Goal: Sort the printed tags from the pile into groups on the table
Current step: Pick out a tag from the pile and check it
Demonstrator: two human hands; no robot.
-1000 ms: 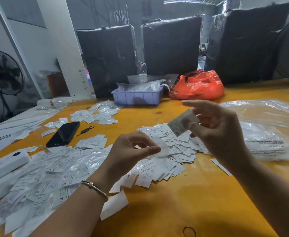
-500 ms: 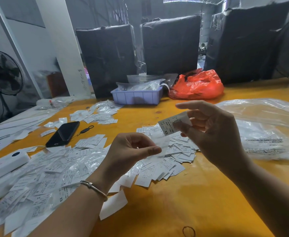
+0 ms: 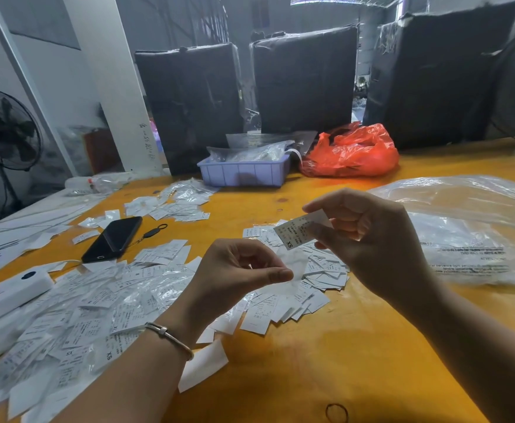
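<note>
Above the yellow table (image 3: 326, 361), an XS tag (image 3: 295, 233) pinched in the right hand (image 3: 372, 239), a clear sleeve (image 3: 289, 267) pinched by the left hand (image 3: 234, 270) — tag piles (image 3: 97, 300) beneath, plastic packets held in the lilac tray (image 3: 244, 174).

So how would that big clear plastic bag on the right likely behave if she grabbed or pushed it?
Probably floppy: the clear plastic bag lies crumpled and billowed on the table. Likely light, its film thin and see-through. Its glossy surface suggests it would slide easily.

Phone (image 3: 112, 239) and tray (image 3: 244, 174) lie beyond the left hand (image 3: 234, 276) — bag (image 3: 476, 230) right of the right hand (image 3: 378, 239).
</note>
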